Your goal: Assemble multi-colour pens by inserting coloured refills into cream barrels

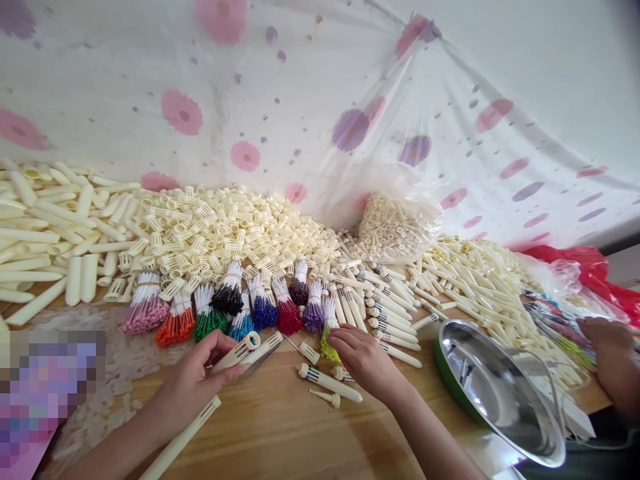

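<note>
My left hand (205, 373) grips a cream pen barrel (235, 355) with a slotted end, its open mouth facing up and right. Just beside it are another slotted barrel (264, 348) and a thin grey pointed tool (260, 362); whether my fingers hold these too I cannot tell. Below my wrist a long cream barrel (183, 440) lies on the table. My right hand (367, 363) has its fingers together at the bundle of yellow-green-tipped refills (329, 325); what is between the fingertips is hidden. Near it lie a multicolour pen (330, 383) and a small pointed cream piece (325, 398).
Bundled refills (145, 307) in several colours line the table before a heap of slotted cream parts (225, 223). Finished-looking pens (395, 327) lie right of centre. A metal bowl (505, 393) stands at right, near another person's hand (613, 363). A pixelated object (45, 407) is at left.
</note>
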Available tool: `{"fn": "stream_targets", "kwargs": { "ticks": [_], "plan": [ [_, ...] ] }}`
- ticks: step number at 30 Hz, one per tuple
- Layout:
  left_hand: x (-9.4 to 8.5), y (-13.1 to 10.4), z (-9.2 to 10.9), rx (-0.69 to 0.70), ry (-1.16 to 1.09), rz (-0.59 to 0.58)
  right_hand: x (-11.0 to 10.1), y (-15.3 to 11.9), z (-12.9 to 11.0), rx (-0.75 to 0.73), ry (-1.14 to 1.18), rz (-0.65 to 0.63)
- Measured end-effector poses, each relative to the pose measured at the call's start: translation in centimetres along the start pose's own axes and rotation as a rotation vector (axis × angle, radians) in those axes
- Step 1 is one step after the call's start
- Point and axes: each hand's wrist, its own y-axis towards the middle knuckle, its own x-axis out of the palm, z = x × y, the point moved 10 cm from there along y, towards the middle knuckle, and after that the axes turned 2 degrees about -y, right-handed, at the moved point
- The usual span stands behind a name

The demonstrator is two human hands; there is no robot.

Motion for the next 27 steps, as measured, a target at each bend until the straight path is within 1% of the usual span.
{"fn": "stream_targets", "kwargs": {
  "ticks": [5,8,10,13,15,17,19,21,22,24,27],
  "plan": [
    [0.4,0.0,-0.3,-0.001,0.022,-0.004,0.1,-0.5,0.4,0.006,-0.021,0.199],
    [0.8,-0.1,-0.4,-0.012,0.001,-0.021,0.0,-0.8,-0.3,-0.008,-0.02,0.288],
    [0.9,-0.2,-0.4,-0.023,-0.024,-0.024,0.0,-0.9,-1.2,-0.03,-0.043,0.309],
    [1.2,-0.2,-0.3,-0.044,-0.063,-0.028,0.2,-1.1,-2.1,-0.054,-0.104,0.299],
    [2.0,-0.1,0.0,-0.059,-0.11,-0.055,0.3,-1.2,-2.3,-0.068,-0.126,0.293],
    [3.9,0.0,0.7,-0.084,-0.212,-0.12,0.5,-1.2,-2.3,-0.081,-0.129,0.3],
    [7.0,0.2,1.9,-0.11,-0.4,-0.239,0.6,-1.3,-2.2,-0.087,-0.121,0.313],
    [10.1,0.7,2.5,-0.186,-0.517,-0.302,0.6,-1.2,-2.0,-0.077,-0.11,0.317],
    [11.4,1.0,2.1,-0.266,-0.525,-0.294,0.6,-1.2,-1.9,-0.066,-0.106,0.322],
    [13.6,2.0,1.8,-0.323,-0.522,-0.286,0.3,-1.1,-1.9,-0.053,-0.098,0.344],
    [15.7,3.3,0.7,-0.372,-0.53,-0.267,-0.3,-1.1,-2.6,-0.087,-0.068,0.402]
  ]
}}
